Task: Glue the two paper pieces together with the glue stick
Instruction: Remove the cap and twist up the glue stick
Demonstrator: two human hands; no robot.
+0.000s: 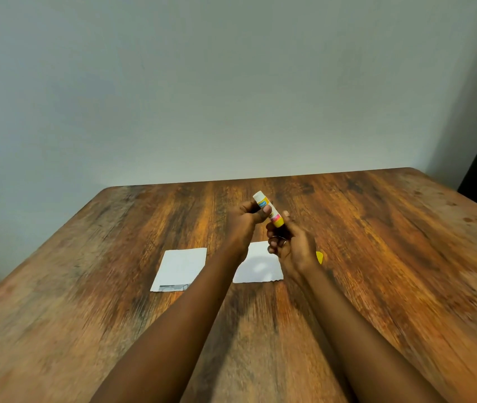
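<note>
— Both hands had the glue stick (269,209) between them, raised above the worktop (376,257). The right hand (292,245) was the main grip, fingers curled around the yellow lower end. The left hand (244,221) pinched the upper part of the tube, its thumb pressed against the label.

— How did the stick look?

— A short tube, tilted, with its top leaning away from the person and a little to the left. The bottom was yellow, the middle carried a pink and blue label, and the top end was white. The cap was off. A yellow piece (319,257), which may have been the cap, lay on the worktop just right of the right hand, mostly hidden by it.

— And the paper?

— Two pieces, both flat on the worktop, nearer the person than the glue stick. The left paper (180,269) lay to the left of the stick, clear of both hands, white with a grey printed strip along its near edge. The right paper (260,267) lay almost directly under the stick, between the two forearms and partly covered by them, with a ragged near edge. The two did not touch; the left forearm crossed the gap between them.

— The count, then?

— One glue stick, two papers, one yellow piece, two hands.
</note>
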